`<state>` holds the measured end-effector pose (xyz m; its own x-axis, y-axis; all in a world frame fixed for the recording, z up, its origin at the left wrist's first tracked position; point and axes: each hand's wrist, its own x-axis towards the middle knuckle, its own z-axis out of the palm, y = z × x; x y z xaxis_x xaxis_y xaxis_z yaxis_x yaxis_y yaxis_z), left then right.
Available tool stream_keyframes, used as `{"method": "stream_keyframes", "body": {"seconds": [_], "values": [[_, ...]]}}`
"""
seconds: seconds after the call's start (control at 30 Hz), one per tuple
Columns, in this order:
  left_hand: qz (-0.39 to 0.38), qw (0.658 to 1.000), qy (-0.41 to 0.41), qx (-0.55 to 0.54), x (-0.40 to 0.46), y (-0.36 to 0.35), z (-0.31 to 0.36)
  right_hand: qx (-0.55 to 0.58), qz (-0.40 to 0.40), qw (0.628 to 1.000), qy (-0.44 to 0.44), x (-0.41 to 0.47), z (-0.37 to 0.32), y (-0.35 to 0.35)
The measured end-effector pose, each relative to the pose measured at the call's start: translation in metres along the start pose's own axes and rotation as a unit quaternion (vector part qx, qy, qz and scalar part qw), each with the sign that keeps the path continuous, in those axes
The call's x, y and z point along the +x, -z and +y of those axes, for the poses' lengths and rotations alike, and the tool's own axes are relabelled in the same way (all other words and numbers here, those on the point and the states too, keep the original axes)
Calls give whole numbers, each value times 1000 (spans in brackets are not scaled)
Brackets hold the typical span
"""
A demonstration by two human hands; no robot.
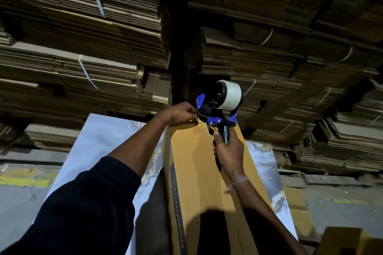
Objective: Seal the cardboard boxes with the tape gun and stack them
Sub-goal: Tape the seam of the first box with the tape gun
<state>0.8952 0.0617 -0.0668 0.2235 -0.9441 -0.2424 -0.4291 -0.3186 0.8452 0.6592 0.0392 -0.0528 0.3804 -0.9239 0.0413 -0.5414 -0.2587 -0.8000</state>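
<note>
A long tan cardboard box point(199, 172) lies lengthwise on a marbled white table point(97, 143), running away from me. My right hand point(228, 151) grips the black handle of a blue tape gun point(219, 107) with a white tape roll, held upright at the box's far end. My left hand point(182, 114) reaches to that far end, with its fingers curled at the gun's front by the tape end. Whether it holds the tape is unclear. A dark sleeve covers my left upper arm.
Tall stacks of flattened, strapped cardboard point(83, 47) fill the whole background behind the table. Another tan box corner point(348, 240) shows at the bottom right. Grey floor with yellow markings point(24, 182) lies to the left and right.
</note>
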Motion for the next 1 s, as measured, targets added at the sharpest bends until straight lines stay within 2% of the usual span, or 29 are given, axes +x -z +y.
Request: {"method": "stream_keyframes", "body": {"seconds": [0.1,0.33,0.43,0.63,1.0], "values": [[-2,992,5,123,-7,0,4,-23,7,1000,3,-4,-2,2],[-15,990,2,140,-8,2,3,-39,9,999,13,-13,-2,6],[-13,994,15,111,-9,2,-1,-55,9,998,25,-18,-1,7],[-61,997,27,34,-8,5,-9,-95,-19,994,47,-26,2,7],[-74,996,41,14,-8,4,-6,-108,-43,992,42,-50,17,19]]}}
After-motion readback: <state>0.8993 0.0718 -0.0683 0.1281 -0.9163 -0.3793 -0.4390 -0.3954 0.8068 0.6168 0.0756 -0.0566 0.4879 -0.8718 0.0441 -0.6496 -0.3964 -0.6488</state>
